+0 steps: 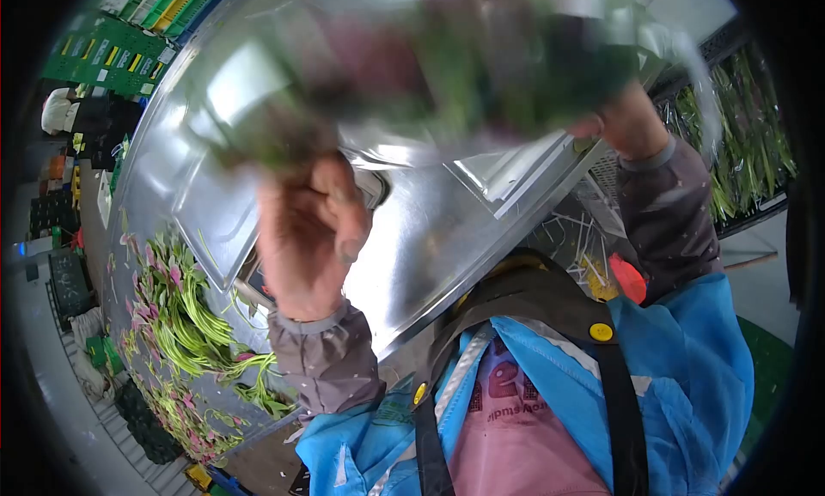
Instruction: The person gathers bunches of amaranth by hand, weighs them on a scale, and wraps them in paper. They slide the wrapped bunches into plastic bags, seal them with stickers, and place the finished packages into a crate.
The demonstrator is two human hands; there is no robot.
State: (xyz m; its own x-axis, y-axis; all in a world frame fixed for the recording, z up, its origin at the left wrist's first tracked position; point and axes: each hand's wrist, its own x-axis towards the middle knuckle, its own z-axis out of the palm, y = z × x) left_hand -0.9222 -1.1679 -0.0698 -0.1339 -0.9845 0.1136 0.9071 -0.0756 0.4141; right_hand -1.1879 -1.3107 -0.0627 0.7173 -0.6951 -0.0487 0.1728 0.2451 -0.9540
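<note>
A motion-blurred bunch of green and purple leafy stems, seemingly in a clear plastic wrap, spans the top of the view above the metal table. My left hand is below its left end, palm up, with curled fingers whose tips touch or overlap the leaves. At the bundle's right end my right hand grips it, its fingers partly hidden behind the blur. Loose green stems with purple leaves lie on the table at the left.
Wrapped bunches of greens fill a crate at the right. Green crates are stacked at the upper left. A person in dark clothing is in the far left background. White strips and a red object lie below the table edge.
</note>
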